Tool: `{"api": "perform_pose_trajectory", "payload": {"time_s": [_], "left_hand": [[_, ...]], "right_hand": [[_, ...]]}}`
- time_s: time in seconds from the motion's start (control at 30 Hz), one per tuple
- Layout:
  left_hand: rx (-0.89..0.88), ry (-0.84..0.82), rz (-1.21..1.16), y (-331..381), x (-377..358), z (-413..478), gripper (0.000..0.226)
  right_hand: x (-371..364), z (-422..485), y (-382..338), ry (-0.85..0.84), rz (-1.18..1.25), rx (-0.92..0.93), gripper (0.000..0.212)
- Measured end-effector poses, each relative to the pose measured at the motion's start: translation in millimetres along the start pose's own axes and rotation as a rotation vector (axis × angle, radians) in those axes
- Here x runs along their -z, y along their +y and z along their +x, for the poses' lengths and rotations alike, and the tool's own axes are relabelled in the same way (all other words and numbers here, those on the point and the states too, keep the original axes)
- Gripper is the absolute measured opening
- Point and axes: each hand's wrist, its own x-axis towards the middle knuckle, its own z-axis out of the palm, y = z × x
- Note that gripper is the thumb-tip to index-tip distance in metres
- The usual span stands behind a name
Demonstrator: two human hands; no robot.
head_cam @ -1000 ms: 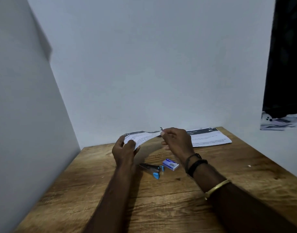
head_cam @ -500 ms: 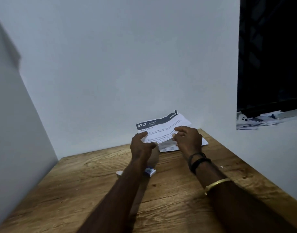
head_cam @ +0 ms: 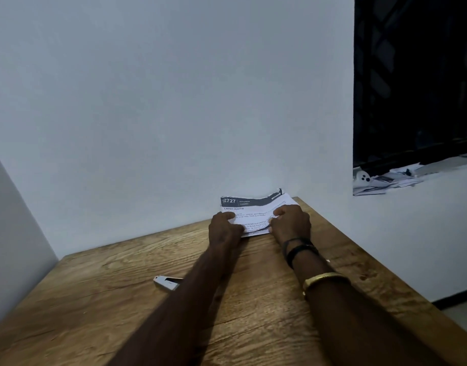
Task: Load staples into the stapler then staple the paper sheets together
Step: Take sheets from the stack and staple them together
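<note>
In the head view, the person is holding the paper sheets [head_cam: 253, 207] at the far right corner of the wooden table [head_cam: 95, 299], close against the wall. The left hand [head_cam: 224, 227] is gripping the sheets' left side with curled fingers, and the right hand [head_cam: 290, 223] is pinching the right side, so neither hand is free. The stapler [head_cam: 165, 282] is lying well apart from the paper, nearer the person and half hidden behind the left forearm; whether it is loaded cannot be told, and no staple box is showing. The sheets appear to be getting squared up. The main risk is that they are going to slide out of line when one hand lets go to fetch the stapler, giving a crooked join. The crumpled top corner could also be folding under the staple, and a blind reach past the forearm could be knocking the stapler away.
</note>
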Motion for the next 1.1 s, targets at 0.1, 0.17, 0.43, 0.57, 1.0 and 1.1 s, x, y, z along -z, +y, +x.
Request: {"api": "perform_pose_trajectory", "payload": {"time_s": [0.1,0.17,0.43,0.57,1.0,1.1], "left_hand": [[0.061,-0.038,-0.056,-3.1,-5.6,-1.8,0.042],[0.059,-0.048,-0.027,-3.5,-7.1,-3.4,0.02],[0.045,-0.077,0.01,-1.4,-3.6,-7.4,0.02],[0.024,0.009,-0.003,1.2,12.9,-10.4,0.038],[-0.071,0.291,0.021,-15.0,115.3,-62.1,0.014],[-0.039,0.244,0.332,-20.2,135.7,-73.8,0.012]], "right_hand": [[-3.8,2.2,-0.9,0.014,-0.075,-0.011,0.012],[-5.4,2.0,-1.8,0.022,-0.114,-0.032,0.012],[-8.3,1.3,-3.3,0.006,-0.162,-0.035,0.018],[-6.3,-5.5,-7.7,-0.033,-0.076,0.062,0.02],[-20.5,-85.3,-64.9,-0.336,-0.001,0.412,0.013],[-26.3,-104.3,-71.2,-0.471,-0.211,0.485,0.007]]}}
